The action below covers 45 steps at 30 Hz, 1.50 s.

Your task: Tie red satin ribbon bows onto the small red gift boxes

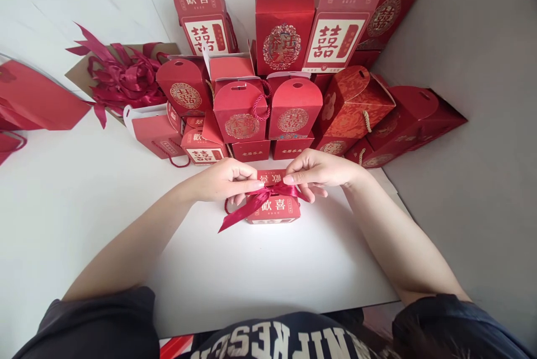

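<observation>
A small red box (274,215) with pale Chinese characters stands on the white table in front of me. A dark pink satin ribbon (245,211) is looped in a bow shape at its top, one long tail hanging down to the left. My left hand (232,178) pinches the ribbon at the left of the bow, thumb against the fingers. On the other side my right hand (312,171) pinches it near the middle, with its lower fingers curled behind the right loop. The ribbon's centre is partly covered by my fingertips.
Several red gift boxes (242,118) are stacked behind my hands. A heap of dark pink ribbons (130,76) lies in an open carton at the back left. Red bags (37,96) are at the far left edge. A grey wall (474,180) bounds the right side.
</observation>
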Motion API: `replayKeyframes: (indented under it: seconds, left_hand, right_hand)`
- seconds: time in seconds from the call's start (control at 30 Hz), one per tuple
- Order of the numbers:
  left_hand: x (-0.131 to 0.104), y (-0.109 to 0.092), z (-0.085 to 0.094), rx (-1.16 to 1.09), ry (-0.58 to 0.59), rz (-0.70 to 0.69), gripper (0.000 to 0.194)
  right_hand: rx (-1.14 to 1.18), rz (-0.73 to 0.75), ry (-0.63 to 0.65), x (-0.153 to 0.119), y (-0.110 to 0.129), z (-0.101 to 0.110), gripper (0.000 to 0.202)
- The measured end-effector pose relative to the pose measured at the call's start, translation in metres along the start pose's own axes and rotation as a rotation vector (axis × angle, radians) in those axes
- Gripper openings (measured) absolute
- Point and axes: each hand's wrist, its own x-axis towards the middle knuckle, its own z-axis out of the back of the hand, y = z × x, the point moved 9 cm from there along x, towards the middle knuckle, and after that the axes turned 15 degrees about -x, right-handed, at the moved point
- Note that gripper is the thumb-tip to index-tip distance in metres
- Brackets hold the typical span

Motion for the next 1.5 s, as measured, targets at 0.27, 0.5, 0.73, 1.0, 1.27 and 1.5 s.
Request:
replayKeyframes:
  seconds: [0.27, 0.5, 0.73, 1.0, 1.27, 1.5]
  left_hand:
    - [0.0, 0.003, -0.001, 0.051, 0.037, 0.021, 0.043]
    - [0.0, 0.002, 0.001, 0.07, 0.046, 0.04, 0.041]
    - [-0.001, 0.001, 0.0, 0.074, 0.049, 0.04, 0.039]
    - [0.003, 0.013, 0.005, -0.072, 0.057, 0.11, 0.038]
    - [0.007, 0.023, 0.006, -0.158, 0.123, 0.129, 0.036]
    - [0.004, 0.01, 0.008, 0.082, -0.025, 0.072, 0.049]
  right_hand:
    - [-0.058, 0.034, 0.047, 0.001, -0.004, -0.003, 0.036]
    - [-0.085, 0.052, 0.049, -0.001, -0.002, -0.001, 0.035]
    - [-0.084, 0.048, 0.089, -0.005, -0.001, -0.002, 0.033]
    - [-0.041, 0.076, 0.1, -0.001, -0.009, -0.001, 0.032]
    - [0.033, 0.066, 0.093, 0.004, -0.021, 0.001, 0.032]
    - [-0.028, 0.061, 0.066, 0.004, -0.006, -0.002, 0.041]
